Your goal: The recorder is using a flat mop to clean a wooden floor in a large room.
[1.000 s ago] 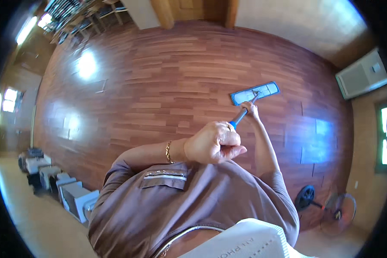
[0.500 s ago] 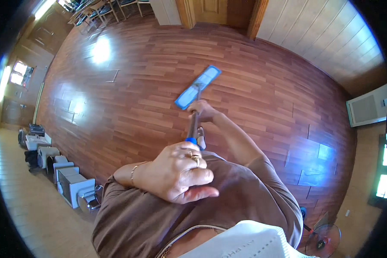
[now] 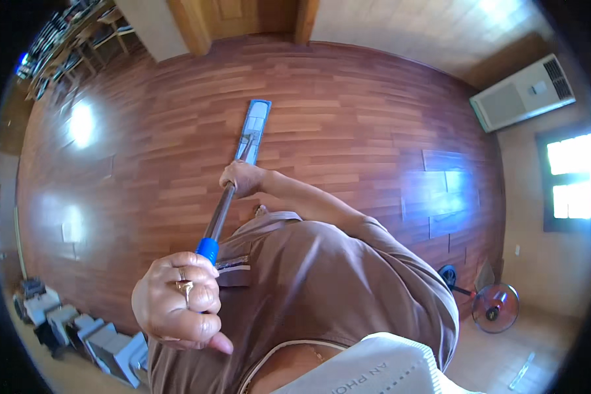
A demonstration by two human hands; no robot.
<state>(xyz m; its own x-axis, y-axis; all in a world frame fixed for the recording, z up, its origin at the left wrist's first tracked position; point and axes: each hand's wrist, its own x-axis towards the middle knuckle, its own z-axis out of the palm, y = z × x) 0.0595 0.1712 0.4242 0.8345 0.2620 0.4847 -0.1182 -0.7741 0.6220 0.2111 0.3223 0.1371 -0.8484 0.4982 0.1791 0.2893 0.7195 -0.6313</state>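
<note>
A flat mop [image 3: 224, 209] slants across the floor in front of me. My left hand [image 3: 182, 299], with a ring on a finger, is closed round the top end of its handle, just past a blue collar [image 3: 207, 250]. Lower down the brown pole, my right hand [image 3: 242, 178] is wrapped round it, the arm reaching across my body. Beyond that hand, the blue-edged mop head [image 3: 255, 121] lies flat on the wooden floor [image 3: 348, 118], its long side pointing away from me.
At the right stand a white air conditioner [image 3: 515, 98] and a fan [image 3: 495, 308]. Several pale appliances [image 3: 105, 345] line the lower left wall. Chairs [image 3: 88, 49] and a table are at the far left; a wooden door [image 3: 249, 16] is ahead.
My view has turned to the right. Both hands and the mop have shifted left in view, my left hand lower too. The mop head has swung from a diagonal to nearly straight ahead.
</note>
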